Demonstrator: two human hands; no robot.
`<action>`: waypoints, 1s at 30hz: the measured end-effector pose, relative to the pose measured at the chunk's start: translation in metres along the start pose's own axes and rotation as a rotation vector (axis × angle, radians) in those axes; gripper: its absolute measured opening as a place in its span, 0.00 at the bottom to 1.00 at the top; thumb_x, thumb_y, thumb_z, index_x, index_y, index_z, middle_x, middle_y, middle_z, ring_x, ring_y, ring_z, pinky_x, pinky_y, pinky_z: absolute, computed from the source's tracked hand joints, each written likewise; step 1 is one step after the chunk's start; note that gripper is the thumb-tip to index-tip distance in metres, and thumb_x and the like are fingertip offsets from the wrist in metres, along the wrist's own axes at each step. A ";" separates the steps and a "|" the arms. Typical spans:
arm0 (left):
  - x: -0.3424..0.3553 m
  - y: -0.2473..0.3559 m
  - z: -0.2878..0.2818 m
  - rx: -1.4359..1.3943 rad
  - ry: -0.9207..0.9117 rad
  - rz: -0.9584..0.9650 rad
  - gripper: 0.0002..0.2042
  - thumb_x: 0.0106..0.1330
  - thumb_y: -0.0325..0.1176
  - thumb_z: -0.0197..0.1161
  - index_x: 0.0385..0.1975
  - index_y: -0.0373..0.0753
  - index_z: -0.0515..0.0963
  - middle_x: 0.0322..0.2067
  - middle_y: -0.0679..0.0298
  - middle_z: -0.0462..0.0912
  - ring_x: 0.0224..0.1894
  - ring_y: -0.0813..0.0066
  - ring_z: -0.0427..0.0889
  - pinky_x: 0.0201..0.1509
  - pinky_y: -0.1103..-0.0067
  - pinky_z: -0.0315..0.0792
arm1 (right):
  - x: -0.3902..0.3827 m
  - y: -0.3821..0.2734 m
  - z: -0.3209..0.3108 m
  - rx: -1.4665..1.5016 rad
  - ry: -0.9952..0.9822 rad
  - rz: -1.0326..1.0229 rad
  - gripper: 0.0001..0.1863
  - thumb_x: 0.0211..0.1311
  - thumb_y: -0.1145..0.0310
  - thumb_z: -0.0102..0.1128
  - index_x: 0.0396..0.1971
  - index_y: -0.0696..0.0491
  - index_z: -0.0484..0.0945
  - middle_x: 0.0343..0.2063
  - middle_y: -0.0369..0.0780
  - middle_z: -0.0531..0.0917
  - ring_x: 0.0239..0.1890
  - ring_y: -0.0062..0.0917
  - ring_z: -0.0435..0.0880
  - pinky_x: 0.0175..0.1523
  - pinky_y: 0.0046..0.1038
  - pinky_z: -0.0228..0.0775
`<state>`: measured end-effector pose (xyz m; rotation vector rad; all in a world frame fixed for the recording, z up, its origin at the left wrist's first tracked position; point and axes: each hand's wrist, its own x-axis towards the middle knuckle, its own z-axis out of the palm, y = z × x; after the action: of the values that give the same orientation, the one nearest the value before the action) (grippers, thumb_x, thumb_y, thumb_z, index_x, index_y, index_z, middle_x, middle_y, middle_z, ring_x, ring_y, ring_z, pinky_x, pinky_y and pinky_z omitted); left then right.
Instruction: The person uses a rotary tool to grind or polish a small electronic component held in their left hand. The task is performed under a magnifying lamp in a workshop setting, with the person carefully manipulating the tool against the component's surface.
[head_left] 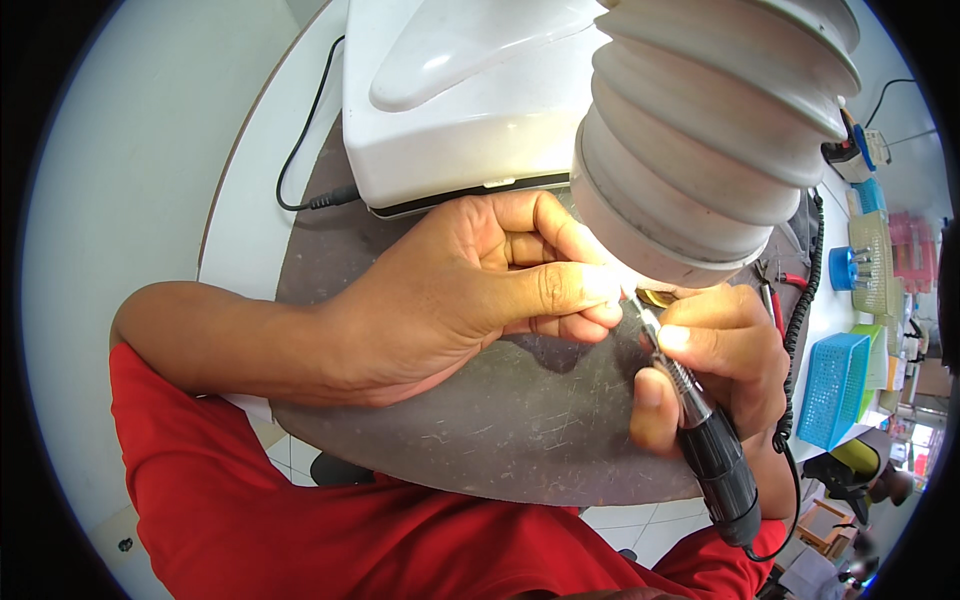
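My right hand (735,345) is wrapped round a rotary handpiece (715,465) with a black body and a ribbed metal front, held like a pen. Its thin tip points up and left at the fingertips of my left hand (480,280). Thumb and forefinger of that hand are pinched together; whatever lies between them is too small and brightly lit to make out. Both hands meet just under the mouth of a wide ribbed white hose (720,130). A yellowish piece (655,298) shows between the hose rim and my right fingers, its kind unclear.
A glossy white machine (470,130) stands behind my left hand, with a black plug and cable (330,198) at its side. Scratched grey worktop (480,430) lies below. To the right are red-handled pliers (775,300), a coiled black cord (800,330) and a blue basket (833,390).
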<state>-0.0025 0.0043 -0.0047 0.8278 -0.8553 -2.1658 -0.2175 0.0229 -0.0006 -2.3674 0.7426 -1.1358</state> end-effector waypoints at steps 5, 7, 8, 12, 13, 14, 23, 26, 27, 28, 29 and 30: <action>0.000 -0.002 -0.002 0.000 -0.001 0.005 0.17 0.61 0.23 0.59 0.50 0.34 0.67 0.40 0.62 0.77 0.40 0.76 0.78 0.43 0.81 0.77 | 0.000 -0.001 0.000 -0.005 -0.012 0.028 0.16 0.50 0.73 0.61 0.40 0.57 0.70 0.29 0.44 0.74 0.28 0.26 0.75 0.37 0.26 0.67; 0.000 0.001 0.000 0.014 -0.003 -0.018 0.17 0.61 0.23 0.60 0.50 0.34 0.67 0.39 0.62 0.77 0.40 0.77 0.78 0.43 0.81 0.77 | 0.001 -0.002 0.000 -0.009 -0.013 0.022 0.16 0.50 0.74 0.61 0.40 0.57 0.69 0.29 0.44 0.74 0.28 0.26 0.75 0.37 0.26 0.67; 0.000 0.002 0.000 0.021 -0.003 -0.029 0.18 0.61 0.23 0.60 0.50 0.34 0.67 0.39 0.62 0.77 0.40 0.77 0.78 0.43 0.81 0.77 | 0.001 -0.002 -0.001 -0.005 -0.017 0.015 0.16 0.50 0.74 0.61 0.40 0.57 0.69 0.29 0.44 0.74 0.28 0.26 0.75 0.37 0.26 0.67; 0.001 0.001 0.001 -0.005 0.014 -0.042 0.17 0.61 0.23 0.60 0.49 0.34 0.68 0.38 0.61 0.77 0.40 0.77 0.79 0.42 0.81 0.77 | 0.000 -0.002 0.000 0.006 -0.014 0.032 0.17 0.49 0.75 0.61 0.40 0.57 0.69 0.29 0.44 0.74 0.28 0.26 0.75 0.36 0.25 0.67; 0.001 0.002 0.002 0.007 0.009 -0.048 0.17 0.61 0.23 0.59 0.49 0.33 0.68 0.38 0.61 0.77 0.39 0.76 0.79 0.42 0.81 0.77 | 0.001 -0.004 -0.001 0.003 -0.012 0.038 0.17 0.49 0.76 0.61 0.41 0.57 0.69 0.29 0.44 0.74 0.28 0.26 0.75 0.36 0.25 0.67; 0.001 0.004 0.003 0.018 0.004 -0.054 0.16 0.61 0.23 0.59 0.49 0.33 0.68 0.37 0.61 0.77 0.39 0.76 0.79 0.42 0.81 0.77 | 0.000 -0.005 -0.002 0.002 -0.010 0.043 0.17 0.49 0.76 0.61 0.41 0.57 0.69 0.29 0.44 0.74 0.28 0.26 0.75 0.36 0.25 0.67; 0.000 0.002 0.000 0.015 -0.019 -0.043 0.15 0.62 0.22 0.57 0.49 0.32 0.68 0.38 0.59 0.78 0.39 0.75 0.79 0.42 0.81 0.77 | -0.001 -0.001 0.001 -0.011 -0.005 0.022 0.16 0.50 0.74 0.61 0.40 0.57 0.69 0.29 0.45 0.75 0.27 0.26 0.75 0.34 0.25 0.67; 0.000 0.002 0.001 -0.006 -0.021 -0.035 0.16 0.62 0.22 0.58 0.49 0.32 0.68 0.38 0.60 0.78 0.39 0.75 0.79 0.42 0.81 0.77 | -0.001 0.000 0.000 0.035 -0.009 0.009 0.16 0.51 0.74 0.61 0.40 0.57 0.69 0.29 0.45 0.75 0.28 0.27 0.75 0.35 0.25 0.68; 0.001 0.002 0.001 -0.004 -0.017 -0.036 0.16 0.62 0.22 0.58 0.49 0.33 0.68 0.38 0.60 0.78 0.39 0.76 0.79 0.42 0.81 0.77 | -0.001 0.000 0.000 0.039 -0.012 0.012 0.16 0.51 0.74 0.61 0.40 0.57 0.69 0.29 0.45 0.75 0.28 0.27 0.76 0.35 0.26 0.68; 0.001 0.001 0.001 -0.001 -0.015 -0.036 0.16 0.61 0.22 0.58 0.50 0.33 0.68 0.38 0.60 0.77 0.39 0.76 0.79 0.42 0.82 0.77 | -0.002 0.000 -0.001 0.042 -0.015 0.015 0.16 0.51 0.74 0.61 0.40 0.58 0.69 0.29 0.45 0.75 0.28 0.27 0.76 0.36 0.26 0.68; 0.001 0.001 0.002 0.001 -0.013 -0.036 0.17 0.61 0.23 0.59 0.50 0.33 0.67 0.38 0.61 0.77 0.39 0.76 0.79 0.42 0.82 0.77 | -0.001 -0.004 -0.002 0.016 -0.017 0.038 0.16 0.51 0.74 0.61 0.40 0.58 0.69 0.29 0.45 0.75 0.29 0.28 0.76 0.36 0.26 0.69; 0.001 0.000 0.001 -0.007 -0.004 -0.031 0.17 0.61 0.23 0.59 0.50 0.33 0.67 0.38 0.61 0.77 0.39 0.77 0.79 0.42 0.82 0.77 | -0.001 -0.003 -0.001 0.019 -0.016 0.035 0.16 0.51 0.74 0.61 0.40 0.58 0.69 0.29 0.44 0.75 0.29 0.28 0.76 0.37 0.27 0.69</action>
<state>-0.0032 0.0040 -0.0043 0.8391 -0.8414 -2.1972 -0.2176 0.0255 0.0010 -2.3354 0.7620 -1.1038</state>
